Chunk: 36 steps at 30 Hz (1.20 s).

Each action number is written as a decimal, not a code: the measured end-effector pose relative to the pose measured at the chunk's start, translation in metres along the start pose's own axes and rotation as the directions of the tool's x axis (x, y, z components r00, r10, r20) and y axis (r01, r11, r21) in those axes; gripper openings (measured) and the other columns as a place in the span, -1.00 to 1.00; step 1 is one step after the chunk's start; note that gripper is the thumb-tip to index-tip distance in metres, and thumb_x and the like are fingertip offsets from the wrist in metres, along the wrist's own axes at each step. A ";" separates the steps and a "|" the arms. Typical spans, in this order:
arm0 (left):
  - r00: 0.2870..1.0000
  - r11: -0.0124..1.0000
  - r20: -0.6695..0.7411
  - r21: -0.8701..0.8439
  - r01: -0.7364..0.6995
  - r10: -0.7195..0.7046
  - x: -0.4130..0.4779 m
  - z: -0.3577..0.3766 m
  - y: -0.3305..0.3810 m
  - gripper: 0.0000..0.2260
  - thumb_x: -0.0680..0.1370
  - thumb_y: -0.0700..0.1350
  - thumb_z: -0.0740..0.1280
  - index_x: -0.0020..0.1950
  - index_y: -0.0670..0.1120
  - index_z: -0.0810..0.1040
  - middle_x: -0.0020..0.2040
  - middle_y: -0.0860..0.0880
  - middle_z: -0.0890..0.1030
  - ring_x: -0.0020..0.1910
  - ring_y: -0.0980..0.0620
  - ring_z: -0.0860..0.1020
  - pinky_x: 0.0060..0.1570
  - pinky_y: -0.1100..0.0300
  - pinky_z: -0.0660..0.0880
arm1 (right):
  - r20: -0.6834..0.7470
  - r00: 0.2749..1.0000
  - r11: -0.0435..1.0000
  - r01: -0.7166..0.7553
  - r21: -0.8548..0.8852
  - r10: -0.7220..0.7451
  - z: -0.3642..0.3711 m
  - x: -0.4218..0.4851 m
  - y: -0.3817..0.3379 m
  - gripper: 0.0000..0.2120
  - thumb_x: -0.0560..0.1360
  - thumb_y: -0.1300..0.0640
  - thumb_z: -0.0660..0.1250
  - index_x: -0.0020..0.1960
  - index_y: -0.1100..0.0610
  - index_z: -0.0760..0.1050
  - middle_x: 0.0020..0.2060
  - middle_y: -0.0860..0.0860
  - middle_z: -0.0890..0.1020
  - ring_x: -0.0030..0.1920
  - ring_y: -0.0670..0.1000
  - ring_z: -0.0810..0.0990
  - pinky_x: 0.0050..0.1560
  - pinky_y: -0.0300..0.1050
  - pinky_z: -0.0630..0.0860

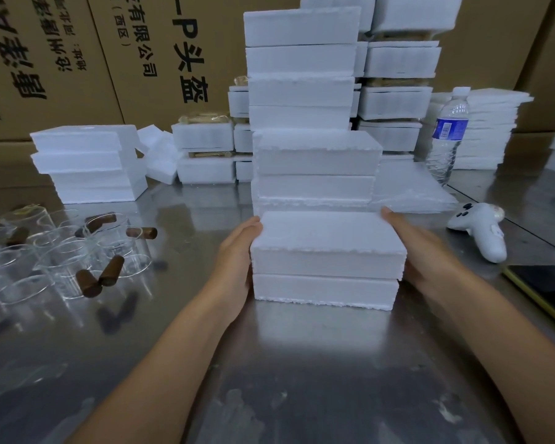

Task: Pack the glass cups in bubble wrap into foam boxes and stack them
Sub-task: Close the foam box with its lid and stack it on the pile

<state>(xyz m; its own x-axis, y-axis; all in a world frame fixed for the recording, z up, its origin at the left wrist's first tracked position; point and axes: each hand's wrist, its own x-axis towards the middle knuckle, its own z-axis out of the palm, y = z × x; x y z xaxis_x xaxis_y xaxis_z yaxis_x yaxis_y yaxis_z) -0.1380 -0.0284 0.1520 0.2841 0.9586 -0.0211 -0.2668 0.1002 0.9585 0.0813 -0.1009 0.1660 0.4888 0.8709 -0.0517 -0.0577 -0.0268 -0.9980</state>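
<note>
Head view: our left hand (237, 251) and right hand (420, 248), fingers straight, press the ends of a closed foam box (327, 251) resting centrally on the bench (318, 363) before the tall stack (314, 161); stacking is, we judge, in hand, next requiring a level lift.

— Front and centre?
— Closed foam box (327, 251) on the steel table (302, 363), left hand (237, 254) and right hand (423, 251) flat against its ends, fingers straight.
— Behind?
— Tall stack of foam boxes (302, 91), just beyond.
— Sides?
— Bare glass cups (61, 251) left; water bottle (447, 136), white controller (481, 232) right.
</note>
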 end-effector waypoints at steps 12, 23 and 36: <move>0.999 0.999 0.022 0.006 0.040 -0.040 -0.001 -0.001 0.002 -0.71 0.61 -0.07 0.20 0.21 -0.18 0.57 0.05 -0.11 0.67 -0.11 0.01 0.63 -0.13 0.18 0.51 | -0.007 1.000 0.999 0.025 -0.036 -0.025 -0.003 0.000 0.000 -0.64 0.50 -0.09 0.33 -0.04 0.23 0.62 -0.18 0.09 0.71 -0.14 0.13 0.68 -0.06 0.04 0.56; 0.997 0.999 0.077 0.042 0.016 -0.019 0.001 -0.010 0.002 -0.72 0.61 -0.05 0.21 0.18 -0.17 0.58 0.01 -0.07 0.69 -0.07 0.03 0.66 -0.09 0.19 0.50 | 0.134 0.990 0.999 -0.042 -0.008 0.042 -0.002 -0.008 -0.007 -0.45 0.44 -0.29 0.25 0.15 0.14 0.58 0.04 0.11 0.65 0.03 0.14 0.58 0.00 -0.05 0.43; 0.999 0.996 -0.036 0.087 0.030 -0.027 -0.009 0.001 0.002 -0.67 0.61 0.04 0.15 0.24 -0.08 0.55 0.15 -0.07 0.64 0.14 -0.09 0.58 0.31 -0.06 0.39 | 0.316 0.945 0.981 -0.019 -0.192 0.081 -0.007 -0.013 -0.009 -0.79 0.13 -0.14 0.44 -0.32 -0.05 0.66 -0.33 -0.09 0.65 -0.29 -0.08 0.58 -0.23 -0.20 0.41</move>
<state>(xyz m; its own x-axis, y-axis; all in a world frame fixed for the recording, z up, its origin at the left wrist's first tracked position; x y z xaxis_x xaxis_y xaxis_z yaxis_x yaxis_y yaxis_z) -0.1403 -0.0366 0.1538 0.2579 0.9645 -0.0575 -0.1767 0.1056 0.9786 0.0818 -0.1158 0.1756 0.1818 0.9763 -0.1175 0.1015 -0.1375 -0.9853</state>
